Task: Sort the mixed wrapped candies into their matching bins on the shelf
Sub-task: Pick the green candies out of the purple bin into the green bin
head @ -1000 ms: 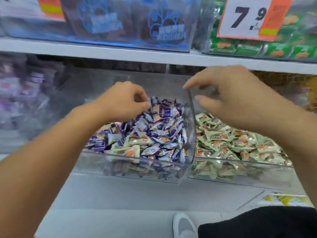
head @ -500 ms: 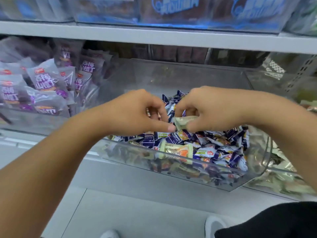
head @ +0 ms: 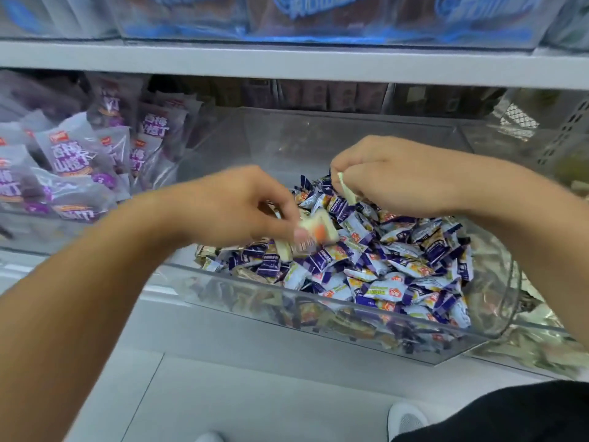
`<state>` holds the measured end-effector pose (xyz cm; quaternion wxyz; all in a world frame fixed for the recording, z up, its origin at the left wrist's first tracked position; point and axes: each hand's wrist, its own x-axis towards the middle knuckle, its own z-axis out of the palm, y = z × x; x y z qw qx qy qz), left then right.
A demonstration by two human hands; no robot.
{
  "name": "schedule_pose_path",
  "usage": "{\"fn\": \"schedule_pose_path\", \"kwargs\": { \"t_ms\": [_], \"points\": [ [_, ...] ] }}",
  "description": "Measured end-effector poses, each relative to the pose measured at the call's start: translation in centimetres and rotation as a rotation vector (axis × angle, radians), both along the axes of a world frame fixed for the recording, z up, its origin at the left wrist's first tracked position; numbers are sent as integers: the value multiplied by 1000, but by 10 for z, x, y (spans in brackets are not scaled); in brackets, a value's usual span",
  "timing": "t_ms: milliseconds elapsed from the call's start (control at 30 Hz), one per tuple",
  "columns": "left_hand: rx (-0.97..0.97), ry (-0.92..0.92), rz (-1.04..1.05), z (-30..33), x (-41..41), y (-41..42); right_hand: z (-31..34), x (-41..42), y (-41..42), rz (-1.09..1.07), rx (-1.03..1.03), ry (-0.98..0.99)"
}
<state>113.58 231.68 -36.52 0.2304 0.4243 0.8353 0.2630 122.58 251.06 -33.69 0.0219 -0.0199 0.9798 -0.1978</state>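
Observation:
A clear plastic bin [head: 318, 317] on the shelf holds a heap of purple-and-white wrapped candies [head: 408, 266]. Over its left part my left hand [head: 236, 208] pinches a pale green candy with an orange mark [head: 318, 232], lifted just above the heap and blurred. My right hand [head: 401, 177] hovers over the back of the heap, fingers curled round another pale green candy [head: 345, 189] whose wrapper end sticks out below the knuckles. At the far right, a neighbouring bin with pale green candies [head: 541, 349] shows only partly.
To the left stands a clear bin of larger purple snack packets [head: 73, 167]. A white shelf board [head: 287, 62] runs overhead with blue packaged goods on it. Below lie the grey shelf base, a white shoe [head: 406, 419] and dark trousers [head: 510, 413].
The hands, close together half a second ago, have parted. My left hand now holds a green candy at the front left; my right hand has drawn back and right with its candy.

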Motion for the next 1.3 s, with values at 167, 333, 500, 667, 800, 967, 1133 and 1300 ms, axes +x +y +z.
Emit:
{"fn": "schedule_pose_path", "kwargs": {
  "t_ms": [167,333,500,667,800,967,1133,1300],
  "points": [
    [262,-119,488,4,-26,-28,-15,-15,-22,31,9,124],
    [96,251,533,-1,-24,-21,-21,-24,-47,146,106,5],
    [-429,268,443,-5,-19,-22,-27,-22,-63,284,196,-209],
    [-540,291,357,-11,-16,-16,-6,-15,-49,238,281,-279],
    [-542,214,298,-21,-19,-14,-3,-12,-36,134,306,-311],
    [-530,144,275,-20,-30,-13,-3,-20,-31,40,240,-174],
    [-433,-27,368,-19,-37,-6,-24,-42,-52,33,323,-46],
    [-427,-50,313,-17,-37,-12,-40,-48,-58,33,483,-72]
  ]
}}
